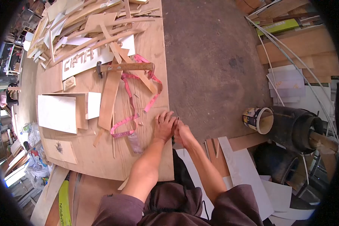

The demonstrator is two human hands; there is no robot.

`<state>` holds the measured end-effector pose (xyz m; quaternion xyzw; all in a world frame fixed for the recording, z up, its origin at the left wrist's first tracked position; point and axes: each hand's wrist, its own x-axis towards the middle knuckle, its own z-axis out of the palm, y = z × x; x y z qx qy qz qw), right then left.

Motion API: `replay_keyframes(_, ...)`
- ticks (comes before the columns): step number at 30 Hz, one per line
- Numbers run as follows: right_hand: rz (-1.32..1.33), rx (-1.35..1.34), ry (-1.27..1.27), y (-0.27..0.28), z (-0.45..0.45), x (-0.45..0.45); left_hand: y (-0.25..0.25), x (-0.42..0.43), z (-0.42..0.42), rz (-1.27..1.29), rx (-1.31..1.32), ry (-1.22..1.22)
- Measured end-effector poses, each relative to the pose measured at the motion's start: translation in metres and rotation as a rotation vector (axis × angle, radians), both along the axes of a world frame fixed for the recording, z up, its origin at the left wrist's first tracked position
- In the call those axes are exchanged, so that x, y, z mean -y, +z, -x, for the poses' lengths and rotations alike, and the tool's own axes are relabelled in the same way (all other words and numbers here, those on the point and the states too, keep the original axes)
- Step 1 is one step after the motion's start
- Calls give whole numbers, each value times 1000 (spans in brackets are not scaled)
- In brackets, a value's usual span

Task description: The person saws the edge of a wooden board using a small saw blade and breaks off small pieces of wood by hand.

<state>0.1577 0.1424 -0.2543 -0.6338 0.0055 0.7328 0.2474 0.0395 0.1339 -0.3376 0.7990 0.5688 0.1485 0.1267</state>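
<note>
My left hand (164,126) is at the right edge of the plywood table (154,162), its fingers curled. Just beyond that edge, my right hand (182,135) is closed and meets the left. A thin, dark, pointed bit shows between them, too small to name; the fingers hide the rest. To the left of my hands a pink tape measure (128,88) winds over the tabletop. Farther up, a hammer (126,67) with a wooden handle lies across thin wood strips (111,94).
An open white box (58,113) and a small board with a pile of nails (60,147) are on the table's left. Wood offcuts (98,22) heap at the far end. A bucket (258,119) and a black drum (293,128) stand on the right.
</note>
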Motion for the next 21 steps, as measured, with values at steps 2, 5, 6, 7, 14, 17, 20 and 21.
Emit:
replay_keyframes(2, 47, -26, 2, 33, -13, 17, 3, 1, -5, -29, 55, 39)
replay_keyframes(5, 101, -46, -28, 40, -10, 19, 1, 1, -5, -40, 73, 42)
replay_keyframes(6, 84, -46, -60, 37, -5, 9, 0, -1, -3, -47, 71, 41)
replay_keyframes(7, 82, -49, -64, 24, -2, 3, -1, 2, -2, -18, 28, 24)
replay_keyframes(14, 42, 46, 41, 36, -9, 22, -2, 3, -4, 20, 50, 42)
replay_keyframes(17, -12, -32, -16, 11, -2, 8, -4, 3, -4, -5, 35, 33)
replay_keyframes(20, -71, -23, -39, -4, 1, 8, -2, 4, -1, -8, -29, 7)
replay_keyframes(21, -82, 12, -19, -4, 1, 13, -1, 1, 0, -11, -32, 6)
